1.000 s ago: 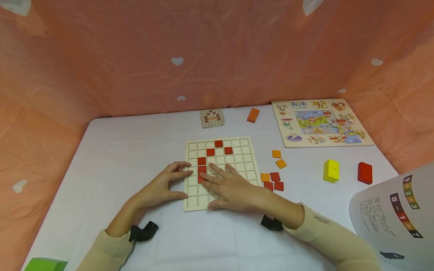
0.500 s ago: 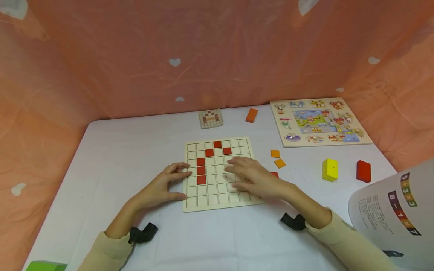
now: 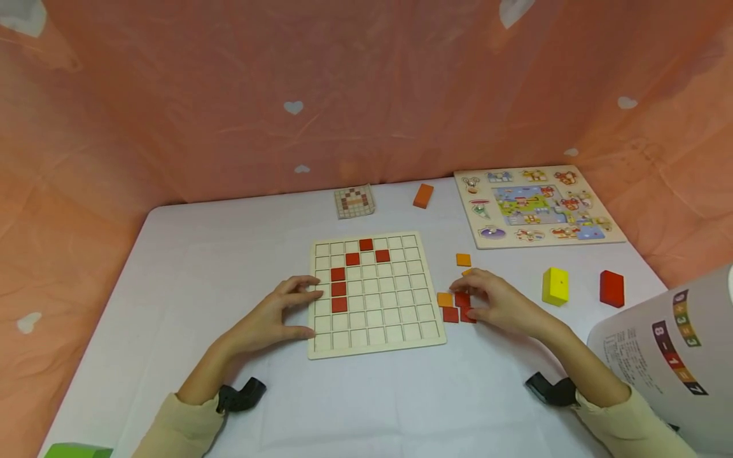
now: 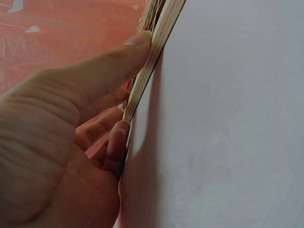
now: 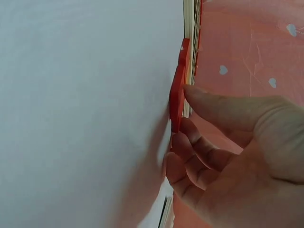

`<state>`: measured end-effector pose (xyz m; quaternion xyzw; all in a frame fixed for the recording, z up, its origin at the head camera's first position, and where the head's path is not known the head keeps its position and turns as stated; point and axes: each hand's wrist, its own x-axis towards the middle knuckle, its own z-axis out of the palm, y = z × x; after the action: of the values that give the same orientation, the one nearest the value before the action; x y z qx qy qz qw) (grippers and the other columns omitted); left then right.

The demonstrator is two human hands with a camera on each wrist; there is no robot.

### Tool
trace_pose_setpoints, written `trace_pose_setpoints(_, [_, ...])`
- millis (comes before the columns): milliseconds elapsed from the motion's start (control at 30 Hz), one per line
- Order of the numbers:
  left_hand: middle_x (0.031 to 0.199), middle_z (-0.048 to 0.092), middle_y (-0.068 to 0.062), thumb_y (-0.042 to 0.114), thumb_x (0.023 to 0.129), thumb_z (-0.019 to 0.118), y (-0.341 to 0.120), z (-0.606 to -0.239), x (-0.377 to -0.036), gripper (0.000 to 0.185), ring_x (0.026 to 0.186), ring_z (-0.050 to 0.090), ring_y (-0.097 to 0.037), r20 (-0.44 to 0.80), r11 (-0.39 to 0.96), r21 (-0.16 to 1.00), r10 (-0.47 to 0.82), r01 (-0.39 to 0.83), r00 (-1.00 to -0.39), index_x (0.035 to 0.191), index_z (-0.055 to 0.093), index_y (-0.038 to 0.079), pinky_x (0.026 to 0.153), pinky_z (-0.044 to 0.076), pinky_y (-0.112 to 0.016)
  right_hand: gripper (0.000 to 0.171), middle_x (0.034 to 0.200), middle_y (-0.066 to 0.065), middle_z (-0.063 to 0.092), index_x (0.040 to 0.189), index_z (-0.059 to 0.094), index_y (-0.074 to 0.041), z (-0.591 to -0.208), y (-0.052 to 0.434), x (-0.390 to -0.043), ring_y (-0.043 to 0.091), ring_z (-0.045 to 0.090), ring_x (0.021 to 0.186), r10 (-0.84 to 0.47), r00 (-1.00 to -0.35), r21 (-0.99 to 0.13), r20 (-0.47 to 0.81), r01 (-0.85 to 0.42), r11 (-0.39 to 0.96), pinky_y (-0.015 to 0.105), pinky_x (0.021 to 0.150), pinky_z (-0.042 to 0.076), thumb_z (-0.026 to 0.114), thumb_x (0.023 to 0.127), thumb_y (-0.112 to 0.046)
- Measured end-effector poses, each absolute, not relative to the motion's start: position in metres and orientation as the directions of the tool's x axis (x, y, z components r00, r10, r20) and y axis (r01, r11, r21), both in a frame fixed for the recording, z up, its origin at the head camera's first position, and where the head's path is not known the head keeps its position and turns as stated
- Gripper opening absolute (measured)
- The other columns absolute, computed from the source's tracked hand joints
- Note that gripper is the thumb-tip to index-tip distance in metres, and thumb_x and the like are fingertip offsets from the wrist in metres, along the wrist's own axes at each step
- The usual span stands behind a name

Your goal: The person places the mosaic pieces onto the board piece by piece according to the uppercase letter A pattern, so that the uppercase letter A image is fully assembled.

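Head view: your left grip (image 3: 272, 317) rests unclenched along the left edge of a gridded wooden board (image 3: 389, 299) bearing 6 red tiles (image 3: 338, 289) on the white bench (image 3: 355, 407). Your right grip (image 3: 504, 306) curves at 3 loose red tiles (image 3: 450, 315) and 1 orange tile (image 3: 444, 299) just beside the board's right edge; whether it pinches one cannot be made out.

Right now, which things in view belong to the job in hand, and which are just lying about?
Job in hand:
grid board
red tiles set in it
loose red tiles
loose orange tiles
pattern card, probably, since its small grid resembles the board

Lying about, it seems:
puzzle board
orange block
yellow block
red block
white container
green object, partly cut off
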<state>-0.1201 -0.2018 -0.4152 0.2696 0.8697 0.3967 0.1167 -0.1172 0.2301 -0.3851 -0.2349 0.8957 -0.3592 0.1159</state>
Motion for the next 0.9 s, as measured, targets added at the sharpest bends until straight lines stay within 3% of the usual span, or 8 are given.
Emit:
trace_pose_setpoints(133, [0.152,0.039,-0.008,0.022,0.079,0.087,-0.202,-0.416,-0.120,0.069,0.134,0.037,-0.030,0.009,0.538,0.758,0.558,0.369,-0.830,0.139,0.058,0.004,0.108,0.032,-0.056,0.037,0.117,0.007,0.058,0.117,0.065,-0.002,-0.385,0.229,-0.116,0.024,0.053,0.103,-0.502,-0.864,-0.710,-0.046,-0.325,0.625,0.042,0.093,0.047,0.074,0.083,0.009])
trace_pose_setpoints(367, [0.153,0.037,-0.007,0.024,0.080,0.086,-0.203,-0.418,-0.121,0.069,0.135,0.036,-0.030,-0.001,0.532,0.769,0.556,0.355,-0.831,0.139,0.058,0.003,0.108,0.031,-0.057,0.026,0.102,0.004,0.062,0.104,0.072,-0.003,-0.383,0.229,-0.119,0.023,0.053,0.092,-0.481,-0.876,-0.689,-0.028,-0.332,0.644,0.029,0.077,0.047,0.070,0.083,0.012])
trace_pose_setpoints(600, [0.152,0.039,-0.008,0.024,0.079,0.086,-0.203,-0.416,-0.122,0.070,0.132,0.038,-0.030,0.015,0.543,0.748,0.561,0.381,-0.827,0.139,0.058,0.004,0.106,0.034,-0.056,0.018,0.091,0.002,0.067,0.103,0.072,0.000,-0.380,0.209,-0.135,0.019,0.056,0.082,-0.463,-0.886,-0.731,-0.004,-0.314,0.607,0.027,0.072,0.047,0.069,0.087,0.007])
trace_pose_setpoints(900, [0.151,0.039,-0.008,0.023,0.078,0.087,-0.201,-0.418,-0.122,0.069,0.131,0.038,-0.030,0.022,0.530,0.755,0.567,0.385,-0.824,0.139,0.059,0.005,0.105,0.035,-0.055,0.013,0.095,0.004,0.069,0.103,0.072,0.001,-0.379,0.125,-0.156,0.015,0.054,0.077,-0.637,-0.771,-0.817,0.015,-0.376,0.437,0.026,0.070,0.047,0.070,0.090,0.001])
